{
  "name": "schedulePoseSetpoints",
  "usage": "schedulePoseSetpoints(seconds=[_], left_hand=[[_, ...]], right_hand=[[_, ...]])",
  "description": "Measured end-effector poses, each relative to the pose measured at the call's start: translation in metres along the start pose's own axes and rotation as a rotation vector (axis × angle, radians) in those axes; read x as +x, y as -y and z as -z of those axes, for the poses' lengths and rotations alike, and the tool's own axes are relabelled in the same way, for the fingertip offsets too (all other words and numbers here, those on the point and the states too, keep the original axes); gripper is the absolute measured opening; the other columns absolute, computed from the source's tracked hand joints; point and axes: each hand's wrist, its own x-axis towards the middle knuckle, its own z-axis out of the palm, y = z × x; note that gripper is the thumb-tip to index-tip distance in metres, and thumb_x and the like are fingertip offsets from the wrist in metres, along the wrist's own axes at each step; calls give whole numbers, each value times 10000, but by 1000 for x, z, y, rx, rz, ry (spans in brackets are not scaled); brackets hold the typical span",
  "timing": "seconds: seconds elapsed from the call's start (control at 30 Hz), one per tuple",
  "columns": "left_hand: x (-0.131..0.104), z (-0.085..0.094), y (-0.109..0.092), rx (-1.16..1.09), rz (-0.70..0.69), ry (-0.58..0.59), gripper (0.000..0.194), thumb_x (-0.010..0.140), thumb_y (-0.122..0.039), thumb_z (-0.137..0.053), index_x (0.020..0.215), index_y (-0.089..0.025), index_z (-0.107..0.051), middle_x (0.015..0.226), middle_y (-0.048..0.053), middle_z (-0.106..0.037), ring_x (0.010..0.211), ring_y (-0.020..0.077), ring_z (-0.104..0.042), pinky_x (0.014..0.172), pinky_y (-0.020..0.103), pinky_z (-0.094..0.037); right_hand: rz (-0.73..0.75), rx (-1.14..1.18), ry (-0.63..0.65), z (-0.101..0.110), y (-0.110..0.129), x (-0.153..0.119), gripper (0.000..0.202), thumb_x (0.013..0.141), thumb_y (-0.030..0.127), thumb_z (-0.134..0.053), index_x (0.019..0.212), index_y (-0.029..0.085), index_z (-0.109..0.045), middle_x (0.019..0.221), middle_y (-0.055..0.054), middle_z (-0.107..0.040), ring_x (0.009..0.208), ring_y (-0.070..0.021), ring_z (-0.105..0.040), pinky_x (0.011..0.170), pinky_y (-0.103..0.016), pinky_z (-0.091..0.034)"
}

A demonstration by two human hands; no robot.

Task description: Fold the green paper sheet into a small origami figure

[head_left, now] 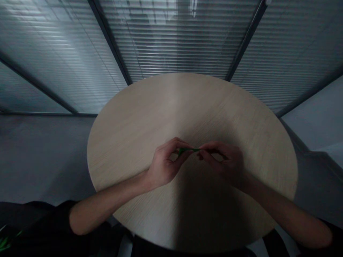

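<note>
A small, thin green strip (196, 150) stretches between my two hands over the middle of the table; its exact kind is too small and dark to make out. My left hand (167, 160) pinches it between thumb and fingers, and some green shows inside the curl of those fingers. On the other side, my right hand (227, 159) pinches the strip's right end with thumb and forefinger. The fingertips of both hands are close together, a short gap apart. Most of the green piece is hidden by the fingers.
Below the hands is a round, light wooden table (150, 107), with a dark shadow across its near right part. Behind it stand glass panels with horizontal blinds (177, 53) and dark frames. Grey floor (48, 153) shows at the left, a pale wall (318, 114) at the right.
</note>
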Motion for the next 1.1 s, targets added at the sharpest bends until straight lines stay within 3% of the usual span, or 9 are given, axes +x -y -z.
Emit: schedulePoseSetpoints(seconds=[0.53,0.67,0.87,1.1], left_hand=[[0,1,0,-36,73,19,91,995,-202,-665,1012,-148,-737,900,66,-727,782,147,-683,664,256,-538],[0,1,0,-76,121,13,102,995,-213,-654,956,-142,-717,874,69,-725,760,149,-685,643,255,-545],[-2,-1,5,-117,223,11,121,1006,-266,-650,1019,-163,-712,912,60,-720,775,153,-698,665,269,-571],[-2,-2,4,-121,233,1,75,981,-235,-665,985,-170,-703,898,47,-718,760,146,-693,662,262,-567]], right_hand=[[-66,34,-27,-1,0,0,50,939,188,-720,894,201,-736,724,16,-783,618,-121,-759,612,-189,-610],[-68,44,-19,-2,0,0,49,942,192,-718,897,199,-735,720,15,-780,611,-119,-757,599,-183,-604],[-90,52,-9,-2,-1,-1,36,942,201,-722,907,206,-730,720,19,-779,616,-121,-756,604,-191,-605],[-126,74,-21,-2,-4,-1,48,943,222,-721,897,207,-722,711,14,-774,609,-128,-752,597,-203,-608]])
